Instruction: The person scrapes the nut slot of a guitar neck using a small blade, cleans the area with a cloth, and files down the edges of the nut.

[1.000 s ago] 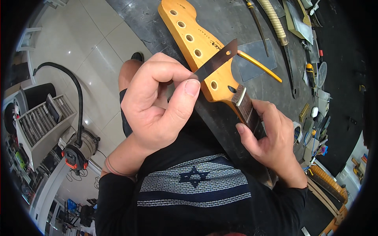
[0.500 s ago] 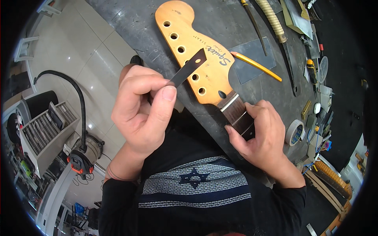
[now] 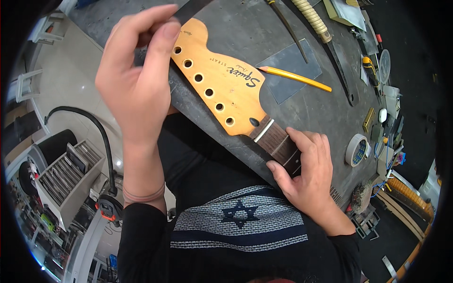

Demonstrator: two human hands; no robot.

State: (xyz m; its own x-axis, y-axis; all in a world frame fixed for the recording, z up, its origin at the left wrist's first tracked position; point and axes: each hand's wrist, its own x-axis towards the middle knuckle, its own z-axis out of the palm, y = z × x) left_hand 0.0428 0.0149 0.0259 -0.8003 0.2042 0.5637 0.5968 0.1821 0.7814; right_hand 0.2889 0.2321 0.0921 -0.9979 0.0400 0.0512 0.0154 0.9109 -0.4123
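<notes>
My left hand [image 3: 134, 82] pinches a thin dark metal blade [image 3: 193, 10] between thumb and curled forefinger, raised at the upper left end of a light wooden guitar headstock [image 3: 238, 106] with a row of tuner holes. The dark fretboard [image 3: 276, 144], with a pale nut at the headstock end, is gripped between the thumb and fingers of my right hand [image 3: 306, 174]. Beside the headstock a yellow pencil [image 3: 297, 79] lies across a grey rectangular sheet [image 3: 285, 94] on the dark workbench [image 3: 330, 118].
Files [image 3: 339, 75], a yellow-black screwdriver [image 3: 370, 70], a tape roll [image 3: 356, 150] and small tools crowd the bench's right side. Another guitar neck [image 3: 410, 193] lies at lower right. A vacuum cleaner [image 3: 108, 207] and a drawer unit [image 3: 71, 179] stand on the floor at left.
My left hand has moved up and leftward with the blade, off the middle of the headstock. The headstock appears lower in view. My right hand still grips the fretboard.
</notes>
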